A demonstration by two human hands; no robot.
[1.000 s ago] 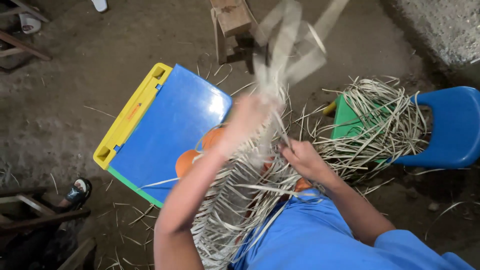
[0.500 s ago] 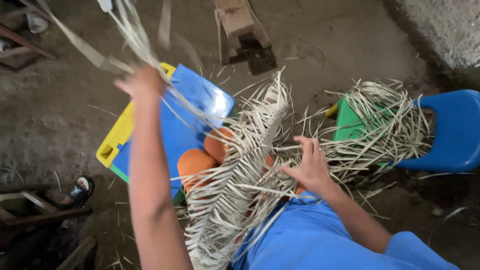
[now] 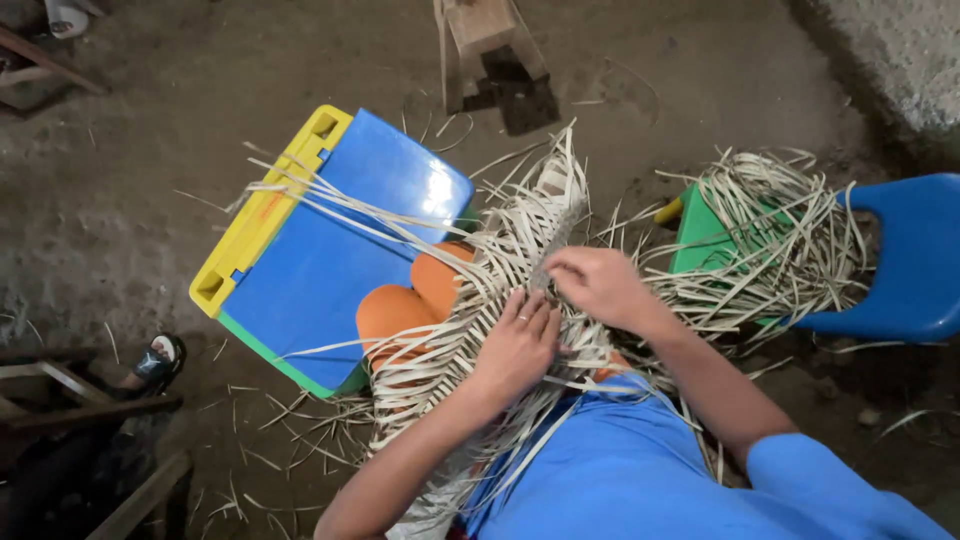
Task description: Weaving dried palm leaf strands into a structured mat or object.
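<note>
Earthen floor (image 3: 120, 230) strewn with pale strips, blue chair (image 3: 900, 260) beside concrete wall (image 3: 900, 50)

— Are any packages, signs or screens showing here?
— None. Only a small orange label (image 3: 262, 207) is showing, sitting on the yellow edge of the blue chair (image 3: 330, 255), left of the weaving; its print is too small to read.

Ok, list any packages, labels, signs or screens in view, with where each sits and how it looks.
Small label: on the yellow edge of the blue plastic board left of the hands, a faint reddish printed patch, too small to make out.
No packages, signs or screens in view.
</note>
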